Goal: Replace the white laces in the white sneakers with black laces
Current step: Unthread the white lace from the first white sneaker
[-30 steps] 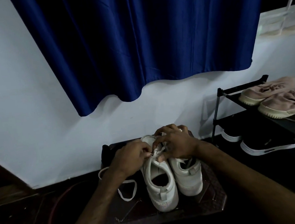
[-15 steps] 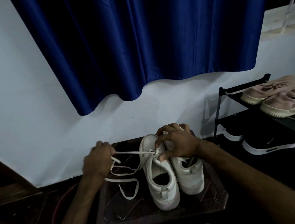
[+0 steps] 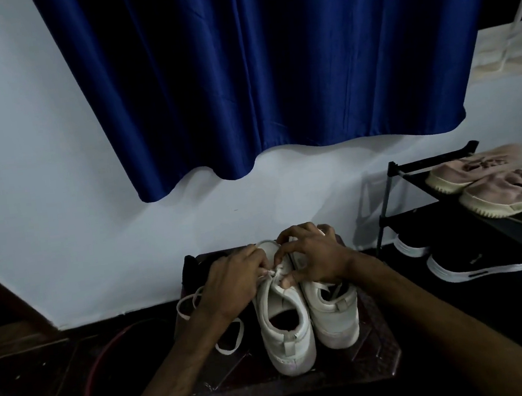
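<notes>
Nearest the viewer, two bare forearms reach in over the near edge of a dark worktop (image 3: 377,347). On it a pair of white sneakers stands side by side, heels towards the near edge and toes towards the far edge. The left sneaker (image 3: 285,335) touches the right sneaker (image 3: 331,313) along its side. Towards the worktop's left edge, a loose run of white lace (image 3: 230,352) lies in slack loops, so a good part of it looks already pulled free of the left sneaker. Just beyond, the left hand (image 3: 233,279) pinches the lace where it leaves the eyelets near the left sneaker's front. The right hand (image 3: 315,256) is curled over the fronts of both sneakers and steadies them, its thumb pressed on the left sneaker beside the eyelets. Judging by this, the job is early: the first white lace is only partly out, the right sneaker's lacing is hidden under the hand, and no black lace is threaded anywhere. A dark bundle (image 3: 192,266) at the far left corner may be the black laces, though it is too dim to tell. Past the worktop rises a white wall (image 3: 57,188), a shoe rack (image 3: 393,202) holding pinkish and black shoes stands to the right, and a blue curtain (image 3: 270,66) hangs above.
</notes>
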Demonstrator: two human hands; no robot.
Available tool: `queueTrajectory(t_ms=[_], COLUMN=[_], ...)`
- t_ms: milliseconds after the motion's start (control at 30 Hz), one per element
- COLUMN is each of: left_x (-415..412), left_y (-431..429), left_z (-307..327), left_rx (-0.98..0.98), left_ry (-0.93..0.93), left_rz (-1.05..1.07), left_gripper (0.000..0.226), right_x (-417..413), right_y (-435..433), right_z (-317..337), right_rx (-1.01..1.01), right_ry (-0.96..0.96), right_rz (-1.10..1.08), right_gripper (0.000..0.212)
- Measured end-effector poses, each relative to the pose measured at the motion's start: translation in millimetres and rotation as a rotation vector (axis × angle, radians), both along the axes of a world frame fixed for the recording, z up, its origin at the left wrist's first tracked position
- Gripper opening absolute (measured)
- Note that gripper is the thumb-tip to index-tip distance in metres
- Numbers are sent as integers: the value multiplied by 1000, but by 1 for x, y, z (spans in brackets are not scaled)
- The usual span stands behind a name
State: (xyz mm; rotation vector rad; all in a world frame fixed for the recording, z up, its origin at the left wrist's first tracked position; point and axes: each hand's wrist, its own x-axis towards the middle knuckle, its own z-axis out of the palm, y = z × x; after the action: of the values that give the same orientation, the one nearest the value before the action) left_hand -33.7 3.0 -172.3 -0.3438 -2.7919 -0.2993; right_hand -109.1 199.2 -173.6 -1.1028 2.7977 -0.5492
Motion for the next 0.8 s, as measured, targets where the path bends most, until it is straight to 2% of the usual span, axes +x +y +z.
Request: queueTrajectory(t_ms=[67, 167, 333, 433, 500, 600, 667, 700, 733, 800], left_x=[3, 9, 18, 19, 21, 32, 39, 40, 40, 36], left_y=[-2, -16, -29, -35, -47, -62, -67, -66, -63, -55], left_z=[-2, -1, -15, -25, -28, -27, -27, -26, -23, -18], left_rx=[-65, 36, 303, 434, 419, 360, 342, 339, 343, 401], left_ry=[99, 207, 109, 115, -4, -314, -487, -505, -440, -187], left_rz=[10, 190, 539, 692, 690, 560, 464, 435, 421, 335], left_gripper=[7, 12, 9, 9, 10, 17, 13, 9, 9, 22], right_x=[0, 0, -1, 0, 0, 0, 0, 0, 0, 1], right_y=[0, 0, 0, 1, 1, 0, -1, -1, -1, -1], right_z=[0, 1, -2, 0, 1, 2, 1, 1, 1, 3], right_rx=[5, 9, 4, 13, 24, 22, 16, 11, 4, -18], right_ry=[-3, -2, -4, 4, 0, -7, 5, 8, 5, -16], right_rz=[0, 4, 13, 13, 8, 14, 19, 25, 31, 41], right_gripper=[51, 51, 60, 55, 56, 68, 70, 70, 69, 62])
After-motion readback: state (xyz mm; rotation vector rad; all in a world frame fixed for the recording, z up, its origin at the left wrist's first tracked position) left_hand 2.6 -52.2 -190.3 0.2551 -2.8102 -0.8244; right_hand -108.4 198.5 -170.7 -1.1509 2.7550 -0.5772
